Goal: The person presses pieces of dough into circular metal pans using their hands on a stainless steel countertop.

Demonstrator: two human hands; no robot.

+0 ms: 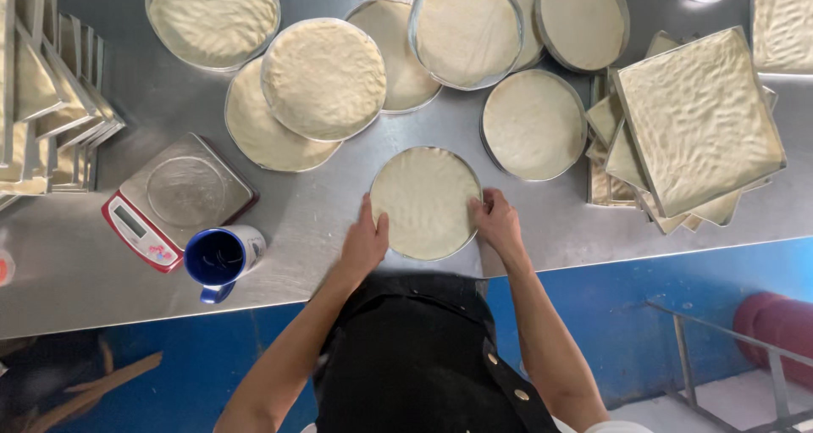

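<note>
Round batter pan [425, 202] gripped by both hands, scale [179, 197], blue cup [222, 257], seemingly filled pans [323, 79] around.

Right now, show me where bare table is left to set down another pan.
Bare steel lies between the scale and the round pan the hands hold, above the blue cup. A strip along the near edge, right of the right hand, is free too. The far side is crowded with overlapping round pans and stacked square trays.

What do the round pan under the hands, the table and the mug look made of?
Round pan: thin shiny metal rim, probably aluminium or steel, filled with pale matte dough. Table: brushed stainless steel by its grey sheen and soft reflections. Mug: glossy blue inside, white outside; ceramic or enamel, cannot tell which.
</note>
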